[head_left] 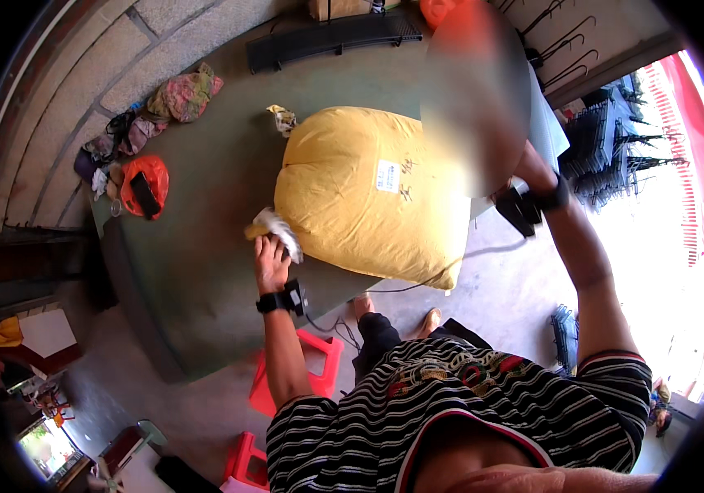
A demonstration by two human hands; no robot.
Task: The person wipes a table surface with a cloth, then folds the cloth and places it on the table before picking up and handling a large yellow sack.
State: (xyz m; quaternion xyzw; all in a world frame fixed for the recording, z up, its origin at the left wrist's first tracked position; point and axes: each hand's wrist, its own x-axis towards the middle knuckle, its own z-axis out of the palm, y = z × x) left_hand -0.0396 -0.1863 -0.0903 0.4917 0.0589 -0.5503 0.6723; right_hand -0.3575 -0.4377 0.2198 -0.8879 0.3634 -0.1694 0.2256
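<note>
A large, full yellow sack [360, 197] with a white label [388, 176] and dark handwriting lies on a green-topped table [212, 172]. At its near left corner, a bunched white and yellow end [273, 227] sticks out, and my left hand [270, 261] is closed on it. A similar crumpled end [283, 120] shows at the far left corner. My right hand [535, 171] is beyond the sack's right side; a blurred patch covers its fingers and whatever they touch. Both wrists wear black bands with small devices.
An orange-red bag [131, 185] with a black phone [145, 195] and crumpled cloths [183, 94] lie along the table's left side. A long black rack [334, 43] lies at the back. Red stools [319, 361] stand by my legs. Stacked black racks [607, 135] are at right.
</note>
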